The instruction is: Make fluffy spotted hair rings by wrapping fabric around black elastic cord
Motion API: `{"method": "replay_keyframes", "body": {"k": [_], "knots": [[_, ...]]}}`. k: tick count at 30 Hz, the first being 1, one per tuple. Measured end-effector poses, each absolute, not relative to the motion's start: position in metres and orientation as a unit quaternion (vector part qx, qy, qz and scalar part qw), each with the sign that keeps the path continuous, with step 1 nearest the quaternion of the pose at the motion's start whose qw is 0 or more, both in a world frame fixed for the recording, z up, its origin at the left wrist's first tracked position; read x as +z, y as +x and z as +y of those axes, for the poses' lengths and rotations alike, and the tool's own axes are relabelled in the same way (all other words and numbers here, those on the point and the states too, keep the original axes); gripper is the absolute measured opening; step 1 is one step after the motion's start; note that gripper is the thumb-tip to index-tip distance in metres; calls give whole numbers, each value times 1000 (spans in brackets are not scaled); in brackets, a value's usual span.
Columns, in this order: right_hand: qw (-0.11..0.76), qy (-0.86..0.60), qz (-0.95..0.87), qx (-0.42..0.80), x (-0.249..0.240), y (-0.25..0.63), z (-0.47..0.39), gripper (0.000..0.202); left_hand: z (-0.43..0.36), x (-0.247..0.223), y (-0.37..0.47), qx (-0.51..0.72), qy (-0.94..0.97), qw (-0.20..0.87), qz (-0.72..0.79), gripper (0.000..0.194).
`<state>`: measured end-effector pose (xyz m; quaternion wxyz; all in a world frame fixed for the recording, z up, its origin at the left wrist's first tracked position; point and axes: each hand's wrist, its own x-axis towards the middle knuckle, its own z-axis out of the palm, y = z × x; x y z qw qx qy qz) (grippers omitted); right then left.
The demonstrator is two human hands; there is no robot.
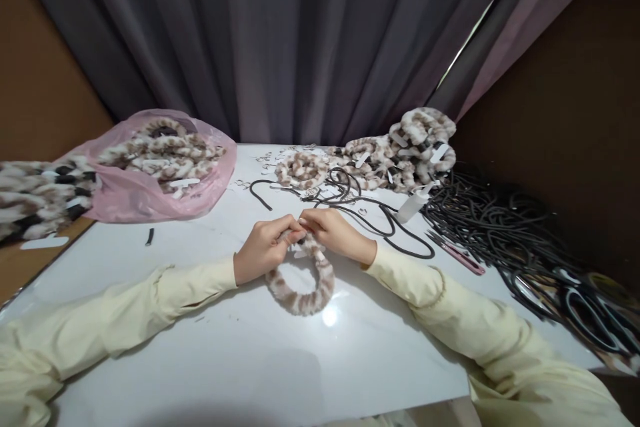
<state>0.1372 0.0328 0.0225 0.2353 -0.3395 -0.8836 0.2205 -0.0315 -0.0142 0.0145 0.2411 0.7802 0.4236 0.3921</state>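
Observation:
A fluffy white and brown ring (305,300) hangs in a loop below my two hands, over the white table (240,353). My left hand (267,247) pinches the ring's upper end with thumb and fingers. My right hand (335,232) is closed at the same spot, its fingertips touching those of my left hand. A small white tag (300,252) shows just under the fingers. Whatever small part lies between the fingertips is hidden.
A pink plastic bag (210,193) of fluffy rings stands at the back left. At the back right are more fluffy rings (425,130), a white bottle (413,205), black cords (480,213), a pink cutter (465,259) and scissors (585,313). A short black piece (149,237) lies left.

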Motion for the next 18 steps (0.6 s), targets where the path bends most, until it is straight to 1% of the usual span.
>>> {"method": "replay_keyframes", "body": {"k": [2, 7, 11, 13, 16, 18], "knots": [[237, -341, -885, 213, 20, 138, 36, 15, -14, 15, -31, 387, 773, 253, 435, 18], [233, -342, -888, 201, 9, 135, 42, 17, -14, 14, -27, 373, 759, 282, 453, 16], [249, -360, -880, 186, 4, 131, 44, 15, -6, 10, -24, 388, 713, 345, 471, 17], [300, -380, -860, 162, 9, 132, 42, 12, 2, 8, -23, 413, 663, 397, 482, 22], [416, -367, -819, 142, 25, 133, 30, 18, 14, 7, -26, 453, 549, 508, 486, 25], [445, -344, -812, 154, 34, 133, 18, 23, 20, 8, -29, 469, 476, 571, 476, 26]]}}
